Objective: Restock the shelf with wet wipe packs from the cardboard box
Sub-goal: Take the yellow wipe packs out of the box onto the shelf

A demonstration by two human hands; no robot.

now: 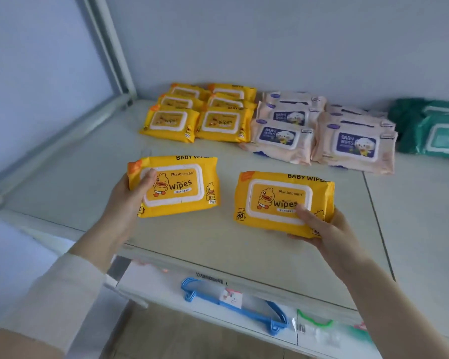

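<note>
**Two yellow packs in hand at the near shelf**

Gripping the left yellow pack (182, 186) with the left hand (130, 200), thumb curled over its left edge, fingers underneath. Gripping the right yellow pack (278, 200) with the right hand (329, 229), thumb pressed on the white lid, fingers wrapped under the near right corner. Holding both label-up, side by side and apart, at the near part of the shelf (218, 244); resting or just above, cannot tell. Farther back: stacked yellow packs (200, 112) far left, pink packs (319, 133) just right of them, green packs (436, 130) far right. Lower down, near: blue hangers (233, 304).
</note>
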